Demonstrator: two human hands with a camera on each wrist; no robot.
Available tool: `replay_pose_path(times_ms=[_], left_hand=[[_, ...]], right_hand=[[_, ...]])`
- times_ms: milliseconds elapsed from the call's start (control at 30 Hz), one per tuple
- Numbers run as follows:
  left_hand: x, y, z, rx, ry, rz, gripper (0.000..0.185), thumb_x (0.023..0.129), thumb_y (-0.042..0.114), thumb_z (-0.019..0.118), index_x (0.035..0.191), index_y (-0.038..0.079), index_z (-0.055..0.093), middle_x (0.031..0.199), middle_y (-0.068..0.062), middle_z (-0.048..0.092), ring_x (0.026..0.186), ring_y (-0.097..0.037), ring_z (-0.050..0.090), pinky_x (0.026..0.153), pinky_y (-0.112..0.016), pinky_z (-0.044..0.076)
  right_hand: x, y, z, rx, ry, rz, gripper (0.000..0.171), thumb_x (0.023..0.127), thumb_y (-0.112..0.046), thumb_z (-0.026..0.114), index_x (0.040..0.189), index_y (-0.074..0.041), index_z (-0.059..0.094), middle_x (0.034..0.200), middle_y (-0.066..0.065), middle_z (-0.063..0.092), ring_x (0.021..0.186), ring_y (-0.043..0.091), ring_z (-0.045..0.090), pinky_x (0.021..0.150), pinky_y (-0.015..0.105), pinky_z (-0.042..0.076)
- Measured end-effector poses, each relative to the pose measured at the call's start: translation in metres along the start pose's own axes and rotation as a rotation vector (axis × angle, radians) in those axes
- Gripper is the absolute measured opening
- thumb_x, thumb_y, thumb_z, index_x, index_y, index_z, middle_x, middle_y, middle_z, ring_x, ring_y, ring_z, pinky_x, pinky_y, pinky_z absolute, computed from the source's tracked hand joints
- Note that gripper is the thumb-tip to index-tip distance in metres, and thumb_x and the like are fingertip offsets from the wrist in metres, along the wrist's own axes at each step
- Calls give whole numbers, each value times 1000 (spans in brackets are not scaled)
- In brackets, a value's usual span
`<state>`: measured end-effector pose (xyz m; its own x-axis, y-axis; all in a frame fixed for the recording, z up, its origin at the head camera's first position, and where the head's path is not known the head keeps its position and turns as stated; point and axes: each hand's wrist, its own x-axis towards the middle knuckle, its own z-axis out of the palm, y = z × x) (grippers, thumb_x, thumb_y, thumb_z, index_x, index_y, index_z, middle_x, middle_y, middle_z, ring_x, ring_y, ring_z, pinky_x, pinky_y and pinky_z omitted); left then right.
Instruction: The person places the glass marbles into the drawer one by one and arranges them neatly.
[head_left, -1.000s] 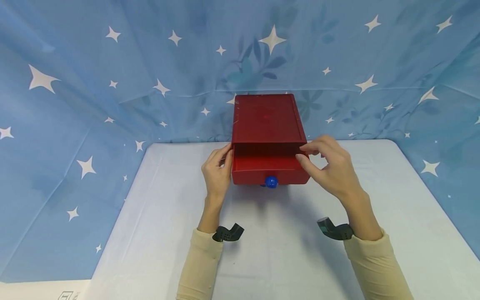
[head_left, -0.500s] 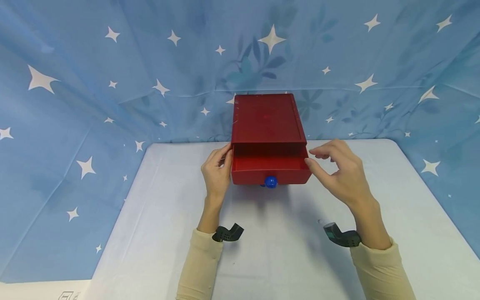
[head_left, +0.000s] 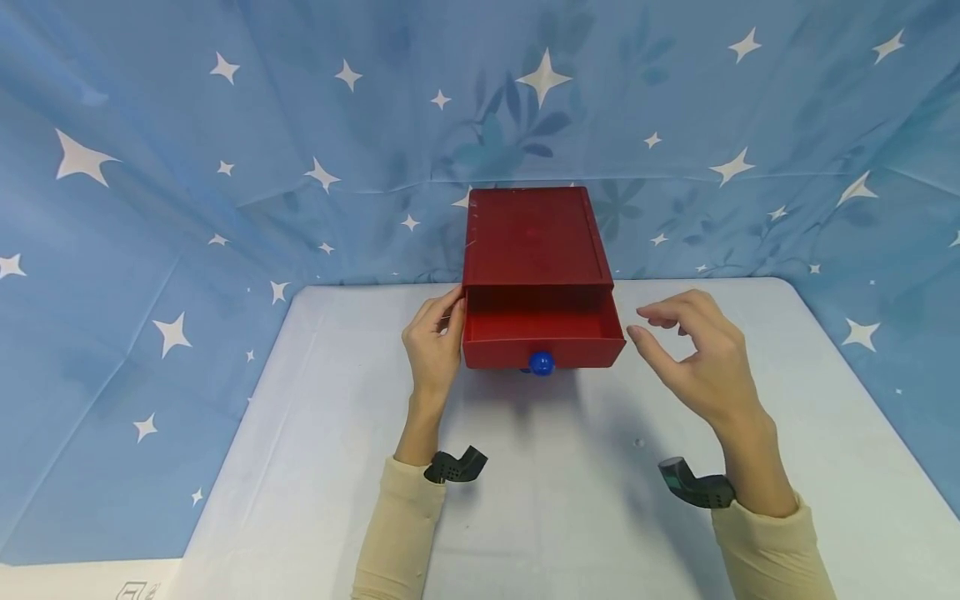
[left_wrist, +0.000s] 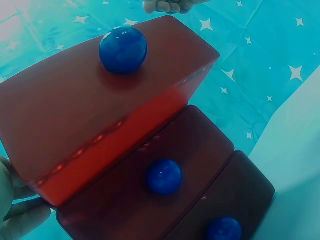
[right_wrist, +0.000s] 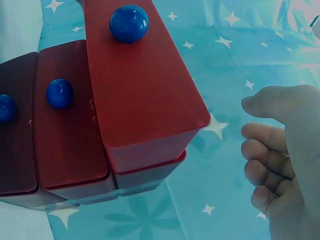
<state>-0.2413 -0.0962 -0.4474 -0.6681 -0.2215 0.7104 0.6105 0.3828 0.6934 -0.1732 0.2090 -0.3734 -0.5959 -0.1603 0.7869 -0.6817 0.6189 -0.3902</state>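
A small red drawer cabinet (head_left: 536, 237) stands at the back of the table, its top drawer (head_left: 495, 353) pulled out. The drawer's bare red inside shows, and a blue ball knob (head_left: 542, 363) sits on its front. Lower down, two more drawers with a blue knob each (left_wrist: 165, 176) are flush with the cabinet in the left wrist view. My left hand (head_left: 435, 346) touches the cabinet's left side near the drawer with its fingertips. Off the drawer's right corner, my right hand (head_left: 701, 354) hovers apart from it, fingers loosely bent and holding nothing, as the right wrist view also shows.
A white-covered table (head_left: 337, 417) lies under both arms. Behind the cabinet hangs a blue cloth (head_left: 375, 125) with white stars, close to its back. A dark device is strapped to each wrist (head_left: 697, 483).
My right hand has left the drawer's right side and moved right and toward me. The left hand, cabinet and pulled-out drawer look the same.
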Motion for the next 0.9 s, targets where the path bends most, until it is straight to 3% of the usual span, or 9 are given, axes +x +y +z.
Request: replay_pose_path(times_ms=[500,900], left_hand=[[0,1,1,-8,-4,-17,24,98,18,65,118,8,75,104,-9,76,84,-19,74,74,-26,62],[-1,-1,1,-13,1,-7,24,97,16,66,118,8,75,104,-10,76,84,-21,74,73,-23,61]], right_hand=[[-18,9,-6,-25,0,33,26,74,-4,77,99,2,74,90,14,68,90,6,54,78,13,38],[-38,12,-11,-83,-65,111,29,74,-2,78,103,1,72,93,12,68,90,3,52,78,13,38]])
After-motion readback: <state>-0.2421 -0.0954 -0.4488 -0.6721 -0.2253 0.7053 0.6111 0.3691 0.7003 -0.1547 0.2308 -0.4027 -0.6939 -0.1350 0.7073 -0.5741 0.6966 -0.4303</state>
